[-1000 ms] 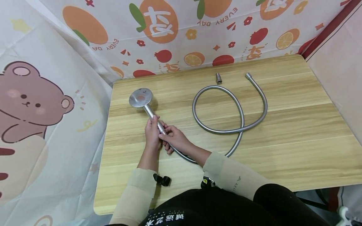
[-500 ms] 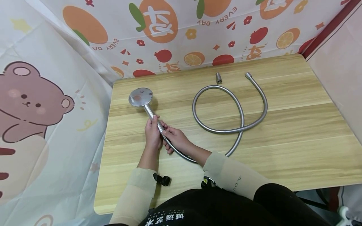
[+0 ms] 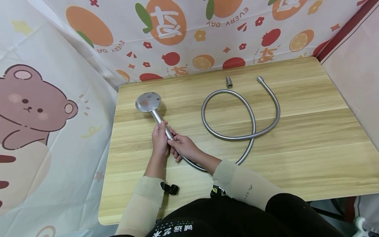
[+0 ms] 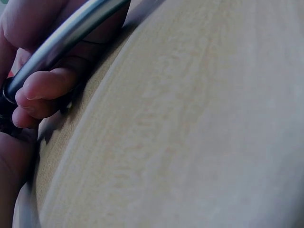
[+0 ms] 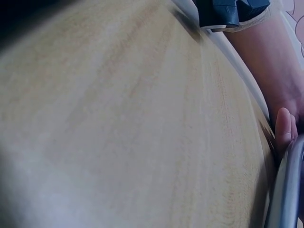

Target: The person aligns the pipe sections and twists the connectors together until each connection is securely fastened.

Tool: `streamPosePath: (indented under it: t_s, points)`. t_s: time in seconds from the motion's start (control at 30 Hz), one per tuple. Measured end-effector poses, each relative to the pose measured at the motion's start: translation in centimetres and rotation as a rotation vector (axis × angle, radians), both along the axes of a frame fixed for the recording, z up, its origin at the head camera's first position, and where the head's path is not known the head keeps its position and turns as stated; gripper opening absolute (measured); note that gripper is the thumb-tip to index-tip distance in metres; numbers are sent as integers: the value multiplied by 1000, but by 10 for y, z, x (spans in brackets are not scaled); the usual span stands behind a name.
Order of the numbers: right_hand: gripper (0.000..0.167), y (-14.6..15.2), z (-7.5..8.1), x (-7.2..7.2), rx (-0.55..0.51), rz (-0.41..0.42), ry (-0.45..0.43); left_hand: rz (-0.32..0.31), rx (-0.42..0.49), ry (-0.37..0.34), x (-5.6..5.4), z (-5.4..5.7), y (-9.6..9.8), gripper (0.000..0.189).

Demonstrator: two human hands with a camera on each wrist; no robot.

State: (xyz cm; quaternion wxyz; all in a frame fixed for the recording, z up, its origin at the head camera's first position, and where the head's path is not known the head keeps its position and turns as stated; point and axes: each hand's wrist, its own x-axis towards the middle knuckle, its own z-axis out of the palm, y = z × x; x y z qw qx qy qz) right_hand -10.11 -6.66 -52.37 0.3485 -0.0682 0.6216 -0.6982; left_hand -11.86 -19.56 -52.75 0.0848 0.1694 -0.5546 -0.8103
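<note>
A chrome handheld shower head (image 3: 148, 102) lies toward the left of the table in the head view, its round face up and its handle slanting toward the person. Around that handle curls my left hand (image 3: 160, 141). Just below it, my right hand (image 3: 185, 146) pinches the joint where the metal shower hose (image 3: 189, 162) meets the handle, thumb on top. The hose (image 4: 71, 38) crosses in front of curled fingers in the left wrist view. In the right wrist view the hose (image 5: 287, 190) shows at the right edge, with fingertips behind it.
The hose loops across the middle of the wooden table (image 3: 311, 138), its free end fitting (image 3: 260, 79) near the back. Beside that lies a small metal connector (image 3: 229, 82). Printed cloth (image 3: 201, 36) hangs along the table's back edge.
My right thumb shifts down along the hose, then back up to the joint. The shower head wobbles slightly. My left hand keeps its grip, and the loop and connector stay put.
</note>
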Motion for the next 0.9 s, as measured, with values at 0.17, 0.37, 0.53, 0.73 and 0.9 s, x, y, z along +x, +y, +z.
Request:
streamPosePath:
  t_s: [0.17, 0.37, 0.53, 0.73, 0.9]
  points:
    - [40, 0, -3, -1, -20, 23, -17, -14, 8, -6, 0, 2, 0, 28]
    - [41, 0, -7, -2, -34, -2, -24, -20, -4, -34, 1, 5, 1, 39]
    - [36, 5, -7, -2, -57, -21, -35, -19, 7, -45, 2, 5, 3, 51]
    - [29, 22, -2, -9, 63, -14, 127, -6, -24, -59, -1, 5, 5, 54]
    - [29, 52, 9, -22, 78, -102, 215, 11, -17, -50, 0, 3, 2, 53]
